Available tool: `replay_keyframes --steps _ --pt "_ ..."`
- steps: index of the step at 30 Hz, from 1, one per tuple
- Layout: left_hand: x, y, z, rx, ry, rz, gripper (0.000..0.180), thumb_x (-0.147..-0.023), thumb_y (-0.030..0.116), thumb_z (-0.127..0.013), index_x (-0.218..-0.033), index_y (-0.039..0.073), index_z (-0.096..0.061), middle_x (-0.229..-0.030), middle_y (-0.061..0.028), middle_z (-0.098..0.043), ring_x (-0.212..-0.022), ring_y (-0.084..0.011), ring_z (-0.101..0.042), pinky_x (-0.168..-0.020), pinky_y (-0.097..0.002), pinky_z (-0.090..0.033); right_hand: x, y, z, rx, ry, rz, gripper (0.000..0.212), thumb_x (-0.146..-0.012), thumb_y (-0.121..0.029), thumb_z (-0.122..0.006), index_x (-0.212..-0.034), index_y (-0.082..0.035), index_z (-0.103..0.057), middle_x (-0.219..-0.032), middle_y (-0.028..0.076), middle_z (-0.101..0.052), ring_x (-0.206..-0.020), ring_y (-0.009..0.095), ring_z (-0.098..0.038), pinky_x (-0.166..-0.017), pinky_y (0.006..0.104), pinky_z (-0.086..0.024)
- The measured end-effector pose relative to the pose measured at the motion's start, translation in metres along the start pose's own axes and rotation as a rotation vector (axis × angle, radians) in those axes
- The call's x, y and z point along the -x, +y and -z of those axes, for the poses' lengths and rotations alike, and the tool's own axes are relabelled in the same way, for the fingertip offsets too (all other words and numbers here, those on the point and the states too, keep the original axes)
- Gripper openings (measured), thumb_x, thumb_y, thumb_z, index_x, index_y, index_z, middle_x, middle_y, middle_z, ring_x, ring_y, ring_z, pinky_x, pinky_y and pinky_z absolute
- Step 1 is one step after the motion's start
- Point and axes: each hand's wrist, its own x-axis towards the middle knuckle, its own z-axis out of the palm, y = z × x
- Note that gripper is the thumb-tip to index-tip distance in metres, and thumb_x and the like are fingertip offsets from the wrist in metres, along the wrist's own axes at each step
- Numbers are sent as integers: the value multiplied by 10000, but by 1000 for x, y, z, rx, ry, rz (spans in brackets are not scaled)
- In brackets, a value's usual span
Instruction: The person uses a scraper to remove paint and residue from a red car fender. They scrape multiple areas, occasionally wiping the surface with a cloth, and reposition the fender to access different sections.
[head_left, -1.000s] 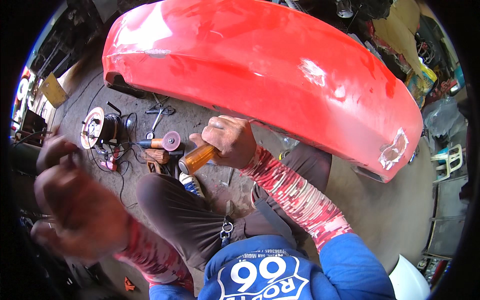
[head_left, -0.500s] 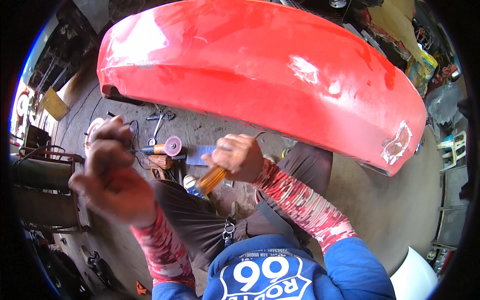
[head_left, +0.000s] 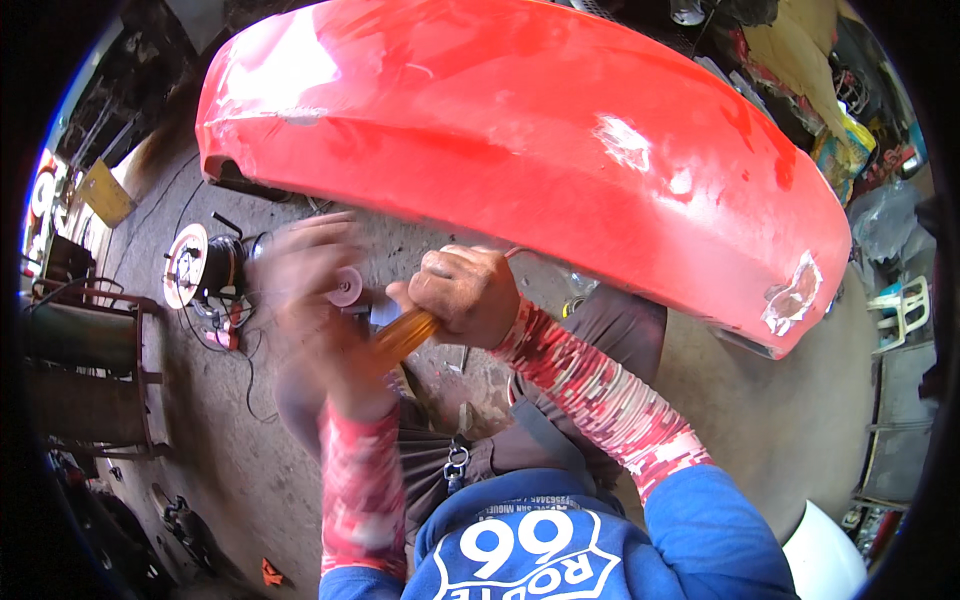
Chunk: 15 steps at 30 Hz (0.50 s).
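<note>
My right hand [head_left: 468, 293] is closed around the amber, see-through handle [head_left: 405, 338] of a hand tool, perhaps a screwdriver. A thin bent tip [head_left: 516, 251] shows past the fist, close to the lower edge of a large red car bumper [head_left: 500, 120]. The handle's butt points down and left, toward my left hand [head_left: 325, 300]. That hand is blurred by motion, its fingers stretched out and holding nothing I can see; whether the palm touches the handle is unclear. Pale, scraped patches mark the bumper's right half.
A grinder's pink disc [head_left: 346, 286] shows behind my left hand. Farther left stands a cable reel [head_left: 188, 265] with a loose black cord. A metal frame with dark panels [head_left: 85, 375] is at the left edge; a white plastic piece [head_left: 825, 560] lies at lower right.
My left hand has swung right and up, close to the tool's butt, uncovering the cable reel. My right hand has risen slightly and shifted left, still gripping the tool.
</note>
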Motion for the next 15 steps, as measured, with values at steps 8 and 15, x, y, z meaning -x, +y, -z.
replay_keyframes --steps 8,15 --pt "-18 26 102 183 217 -139 691 -1071 528 -225 -845 -13 -590 -991 -249 -667 -1130 -383 -591 -1077 -533 -415 -6 -2 -10 -42 69 -70 370 -788 -150 -853 -656 -96 -512 -594 71 -453 -477 268 -496 -433 406 -364" --pt "17 -34 -26 56 19 168 554 -1098 398 -305 -769 16 -534 -922 -112 -653 -972 -286 -606 -960 -421 -469 20 10 -1 4 -78 -126 259 -874 -209 -762 -719 -121 -573 -661 66 -553 -573 278 -617 -500 406 -478"
